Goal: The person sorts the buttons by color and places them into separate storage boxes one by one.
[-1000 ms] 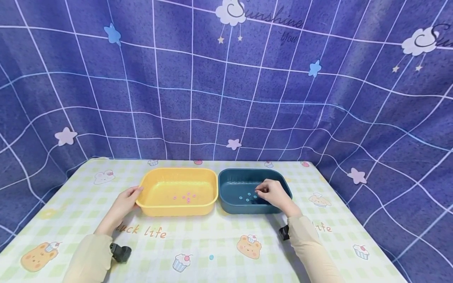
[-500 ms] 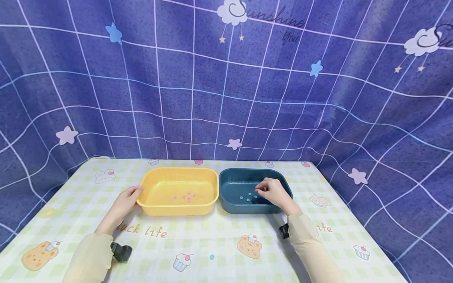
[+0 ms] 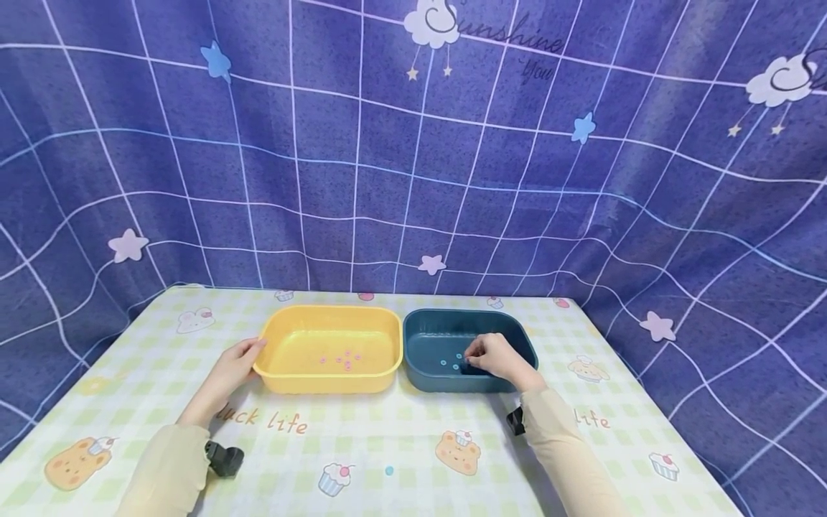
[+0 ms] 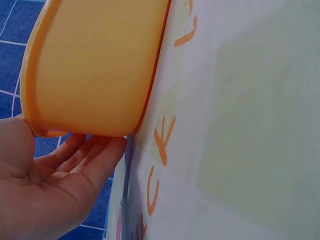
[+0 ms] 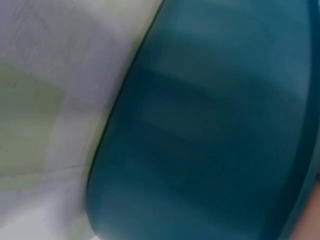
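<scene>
In the head view, my left hand (image 3: 231, 368) is at the left end of a yellow plastic basin (image 3: 327, 385). The left wrist view shows the thumb at the rim and the fingers (image 4: 102, 162) against the outer wall, so the hand holds that corner. My right hand (image 3: 496, 355) reaches into a dark blue basin (image 3: 429, 382), fingertips bent down together near its floor. Several small light-blue rings (image 3: 443, 362) lie beside them. Whether a ring is between the fingertips is hidden. Several small pink rings (image 3: 339, 360) lie in the yellow basin.
Both basins stand side by side on a checked tablecloth (image 3: 291, 467) with cartoon prints. A small blue dot-like piece (image 3: 389, 471) lies on the cloth near the front. A blue gridded curtain (image 3: 388, 179) hangs behind the table.
My right hand has lowered slightly toward the blue basin's floor, and one ring by its fingertips is now covered. My left hand stays at the yellow basin. The head view shifts a little.
</scene>
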The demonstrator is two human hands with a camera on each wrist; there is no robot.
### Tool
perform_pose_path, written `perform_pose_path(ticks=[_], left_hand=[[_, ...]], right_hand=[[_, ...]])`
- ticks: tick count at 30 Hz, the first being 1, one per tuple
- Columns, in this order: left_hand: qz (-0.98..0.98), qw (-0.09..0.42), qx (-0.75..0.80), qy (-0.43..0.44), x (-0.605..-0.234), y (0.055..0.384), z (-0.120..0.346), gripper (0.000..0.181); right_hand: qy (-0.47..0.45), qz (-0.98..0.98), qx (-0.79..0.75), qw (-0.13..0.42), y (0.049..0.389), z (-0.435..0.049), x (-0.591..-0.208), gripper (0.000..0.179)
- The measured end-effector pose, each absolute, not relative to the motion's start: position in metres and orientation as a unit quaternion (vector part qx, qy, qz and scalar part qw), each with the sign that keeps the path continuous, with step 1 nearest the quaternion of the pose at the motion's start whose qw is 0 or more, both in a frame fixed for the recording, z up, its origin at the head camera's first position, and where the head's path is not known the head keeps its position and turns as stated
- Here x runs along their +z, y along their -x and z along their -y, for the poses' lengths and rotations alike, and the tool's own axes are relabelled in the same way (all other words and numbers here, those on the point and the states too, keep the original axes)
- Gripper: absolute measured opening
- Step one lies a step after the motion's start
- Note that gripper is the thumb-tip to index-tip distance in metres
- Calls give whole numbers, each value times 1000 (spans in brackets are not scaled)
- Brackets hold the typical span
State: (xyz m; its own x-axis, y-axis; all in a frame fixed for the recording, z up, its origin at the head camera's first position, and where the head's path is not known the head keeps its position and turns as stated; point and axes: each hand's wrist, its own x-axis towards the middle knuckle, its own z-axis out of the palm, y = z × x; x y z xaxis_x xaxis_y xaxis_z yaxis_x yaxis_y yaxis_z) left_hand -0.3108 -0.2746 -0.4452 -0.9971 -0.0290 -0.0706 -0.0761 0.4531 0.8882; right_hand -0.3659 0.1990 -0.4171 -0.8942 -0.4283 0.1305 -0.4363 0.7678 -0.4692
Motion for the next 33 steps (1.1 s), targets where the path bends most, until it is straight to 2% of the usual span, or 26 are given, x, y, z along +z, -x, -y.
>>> perform_pose_path(ticks=[7,11,23,33], left_hand=[[-850,27,525,35,-446,310,274,73],[-849,26,527,34,-446,309,274,73],[-849,21,527,25,-449,312,276,72],[-854,15,520,22,-446,311,275,72]], right_hand=[[-250,945,211,-20,367,-198,-416,11],[-244,948,202,-18,368,-197,-416,11],[-225,943,245,10,360,-195,-407,13],[-312,904,284,69,337,-175,-391,9]])
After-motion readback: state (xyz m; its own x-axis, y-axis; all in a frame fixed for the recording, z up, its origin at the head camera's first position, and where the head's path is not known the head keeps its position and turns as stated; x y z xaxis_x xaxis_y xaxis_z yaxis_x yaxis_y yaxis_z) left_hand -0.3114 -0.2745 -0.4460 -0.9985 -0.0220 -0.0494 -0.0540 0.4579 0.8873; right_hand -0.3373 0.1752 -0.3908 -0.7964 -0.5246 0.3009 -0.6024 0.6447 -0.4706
